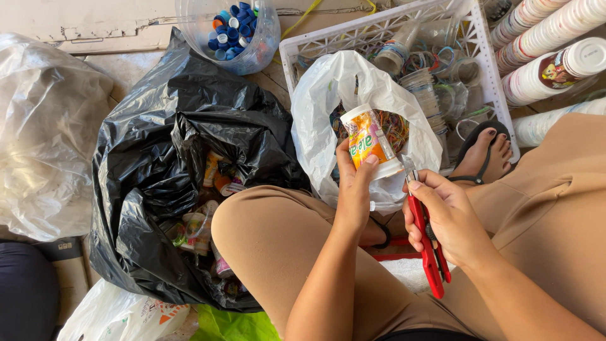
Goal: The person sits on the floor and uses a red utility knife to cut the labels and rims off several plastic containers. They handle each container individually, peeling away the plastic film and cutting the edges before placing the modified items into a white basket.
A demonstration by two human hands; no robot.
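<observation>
We look down from our own head at our lap; we sit on the floor in tan trousers. Our left hand (355,189) is closed around a small plastic bottle (369,140) with an orange and yellow label and a white cap end, holding it up over the mouth of a white plastic bag (319,107); our thumb presses near its lower rim. Our right hand (451,218) is wrapped around red-handled cutters (430,243), the short metal tip pointing up, just beside the bottle's bottom edge; we cannot tell whether the blades touch it. The white bag rests in front of a white plastic crate (483,60) that holds clear cups and coloured rings; a sandalled foot (489,155) lies at the crate's right edge. To the left, an open black rubbish bag (164,126) holds more small labelled bottles; beyond it stands a clear tub of blue caps (235,28). We judge the bottle light, thin-walled and easily crushed, its printed sleeve somewhat slick; gripping around the middle, as now, seems steadiest.
</observation>
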